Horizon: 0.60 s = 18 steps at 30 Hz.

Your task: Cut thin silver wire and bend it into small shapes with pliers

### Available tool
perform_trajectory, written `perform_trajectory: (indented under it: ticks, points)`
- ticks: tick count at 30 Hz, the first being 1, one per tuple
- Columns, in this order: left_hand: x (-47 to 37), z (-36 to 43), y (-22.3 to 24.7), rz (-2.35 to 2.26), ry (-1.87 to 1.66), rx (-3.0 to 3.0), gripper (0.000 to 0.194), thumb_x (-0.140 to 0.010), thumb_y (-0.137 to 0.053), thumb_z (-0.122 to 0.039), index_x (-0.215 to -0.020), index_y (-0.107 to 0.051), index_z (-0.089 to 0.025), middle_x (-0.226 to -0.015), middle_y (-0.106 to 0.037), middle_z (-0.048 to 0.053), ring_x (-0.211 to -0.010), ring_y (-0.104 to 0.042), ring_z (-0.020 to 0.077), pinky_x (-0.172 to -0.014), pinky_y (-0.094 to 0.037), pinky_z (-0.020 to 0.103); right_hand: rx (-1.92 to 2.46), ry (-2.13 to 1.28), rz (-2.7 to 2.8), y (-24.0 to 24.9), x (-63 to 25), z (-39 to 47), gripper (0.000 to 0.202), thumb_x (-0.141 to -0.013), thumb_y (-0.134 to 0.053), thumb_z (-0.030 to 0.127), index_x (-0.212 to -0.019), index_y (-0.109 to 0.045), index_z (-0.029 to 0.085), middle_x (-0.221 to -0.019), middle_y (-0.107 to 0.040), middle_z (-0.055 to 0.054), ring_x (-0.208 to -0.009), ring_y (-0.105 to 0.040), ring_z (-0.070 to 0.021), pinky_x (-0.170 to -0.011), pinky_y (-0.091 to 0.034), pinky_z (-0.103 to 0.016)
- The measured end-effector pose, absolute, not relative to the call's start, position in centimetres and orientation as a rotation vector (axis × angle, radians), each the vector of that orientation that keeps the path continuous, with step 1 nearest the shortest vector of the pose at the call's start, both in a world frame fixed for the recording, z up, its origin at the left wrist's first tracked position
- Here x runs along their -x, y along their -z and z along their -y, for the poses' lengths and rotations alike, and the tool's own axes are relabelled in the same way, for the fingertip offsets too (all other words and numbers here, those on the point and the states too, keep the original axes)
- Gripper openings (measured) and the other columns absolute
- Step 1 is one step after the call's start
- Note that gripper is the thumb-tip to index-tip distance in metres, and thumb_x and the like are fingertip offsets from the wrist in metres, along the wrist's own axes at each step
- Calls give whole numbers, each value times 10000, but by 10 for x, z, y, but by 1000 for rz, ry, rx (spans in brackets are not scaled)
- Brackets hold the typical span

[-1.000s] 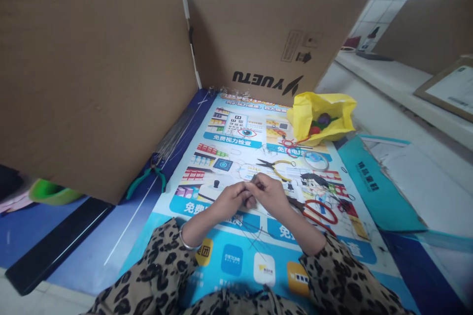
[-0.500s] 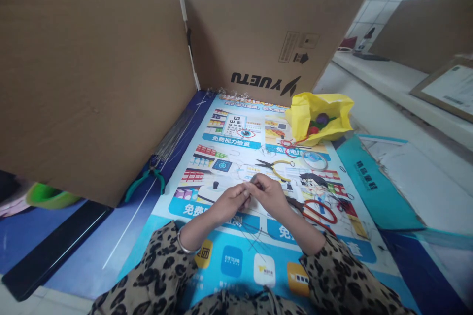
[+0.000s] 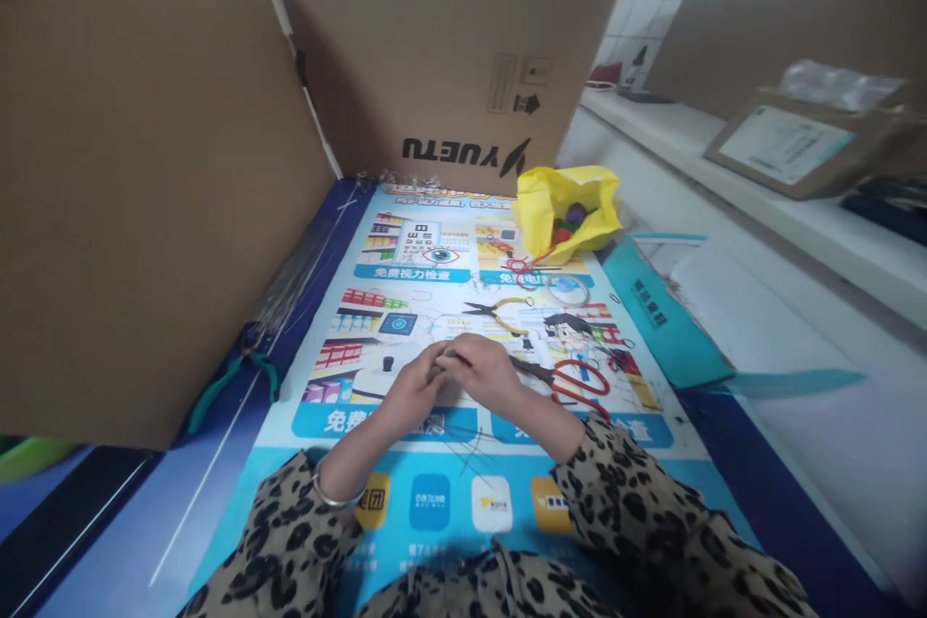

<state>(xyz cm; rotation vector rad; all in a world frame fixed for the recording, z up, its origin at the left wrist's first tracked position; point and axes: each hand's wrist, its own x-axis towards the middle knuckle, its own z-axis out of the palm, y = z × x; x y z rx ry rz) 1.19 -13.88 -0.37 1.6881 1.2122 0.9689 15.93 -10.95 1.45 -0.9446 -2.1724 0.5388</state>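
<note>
Above the printed sheet, my left hand (image 3: 418,379) and my right hand (image 3: 484,373) meet, both closed with fingertips pinched together. Something small and dark shows between the fingers, but its kind is hidden. Thin dark wires (image 3: 474,452) lie loose on the sheet just below my hands. Beyond the hands is a yellow-handled cutting tool (image 3: 498,312) with dark jaws. Close to my right wrist lie red-handled scissors (image 3: 579,382), their blades partly covered by the hand.
A yellow bag (image 3: 534,212) holds coloured balls, with red cord (image 3: 522,272) in front. Nearby are a clear ring (image 3: 569,290) and teal box (image 3: 656,333). Teal-handled pliers (image 3: 233,381) and thin metal wires (image 3: 279,299) lie left, beside tall cardboard (image 3: 145,164).
The view has swung right, so most things appear farther left. My hands stay together; the right fingers now cover more of the left fingertips.
</note>
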Motion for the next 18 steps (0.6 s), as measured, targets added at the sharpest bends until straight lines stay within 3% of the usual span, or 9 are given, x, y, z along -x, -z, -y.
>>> perform_trajectory:
  ticks: [7, 11, 13, 17, 18]
  points:
    - [-13, 139, 0, -1183, -926, -1670, 297, -850, -395, -253, -1096, -547, -185, -1103, -601, 64, -985, -549, 192, -875, -419, 328, 1052, -618, 2282, -26, -153, 110, 152, -828, -507, 286, -751, -600, 193, -750, -616, -7, -728, -545, -117, -670, -395, -223]
    - [-11, 137, 2, -1204, -895, -1635, 270, -840, -414, -275, -1046, -563, -187, -1039, -627, 55, -943, -568, 186, -843, -430, 308, 1151, -652, 2437, -52, -181, 109, 170, -817, -518, 323, -896, -619, 213, -860, -647, -19, -782, -568, -134, -671, -393, -230]
    - [-11, 137, 3, -1225, -872, -1612, 258, -848, -408, -310, -1008, -568, -186, -987, -640, 48, -912, -577, 177, -830, -429, 301, 1301, -519, 2492, -64, -211, 113, 203, -830, -490, 299, -962, -612, 206, -929, -651, -49, -848, -576, -162, -716, -395, -255]
    - [-13, 137, 2, -1187, -838, -1594, 236, -857, -391, -331, -940, -554, -181, -904, -645, 37, -888, -579, 163, -836, -409, 292, 1727, -243, 2691, -64, -276, 129, 183, -819, -460, 230, -851, -631, 174, -830, -658, -93, -780, -592, -209, -668, -403, -289]
    - [-14, 137, 1, -1177, -833, -1599, 232, -859, -386, -330, -931, -547, -180, -882, -641, 35, -874, -578, 158, -831, -407, 288, 1799, -194, 2707, -59, -288, 134, 199, -809, -463, 206, -923, -622, 168, -869, -656, -105, -813, -592, -224, -678, -407, -299]
